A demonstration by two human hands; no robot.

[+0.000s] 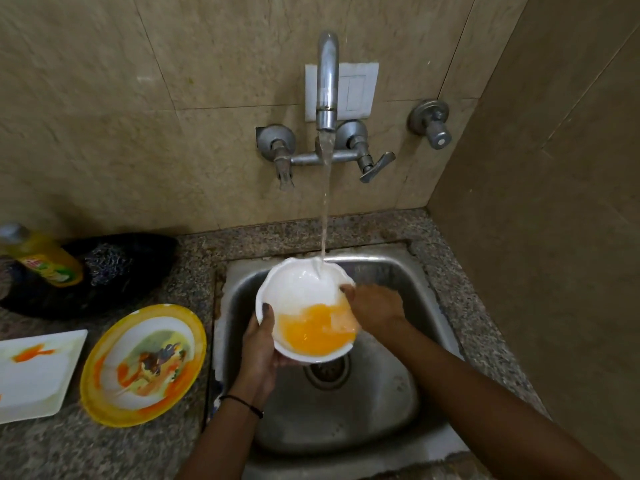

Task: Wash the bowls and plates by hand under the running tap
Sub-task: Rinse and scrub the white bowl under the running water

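Two hands, set apart on opposite rims, clamp one white bowl (294, 289) over the steel sink (346, 420). The left hand (258, 344) cups the near-left side w/ thumb hooked inside, and the right hand (375, 308) grips the right rim w/ fingertips curled over the edge. The bowl tips toward the person, so orange liquid (317, 332) pools at its near lip directly above the drain (327, 372). That tilt looks meant to let the runoff go straight down and not onto the counter (104, 455).

Left of the sink, 2 soiled plates wait within easy reach of the left hand. One is a round yellow-rimmed plate (157, 309) smeared w/ food, the other a white square plate (34, 386) w/ an orange streak. Farther back on the same side stands 1 yellow soap bottle (45, 259) beside a dark scrubber (110, 268). Both are likely kept there for the scrubbing stage.

At the far wall, 1 tap spout (327, 81) sends a thin stream (325, 216) onto the bowl's far inner wall — placed so water sweeps residue downhill. Valve handles number 3: two on the mixer, 1 separate at far right (433, 124). Count so far: 1 bowl in rinse, 2 plates to go.
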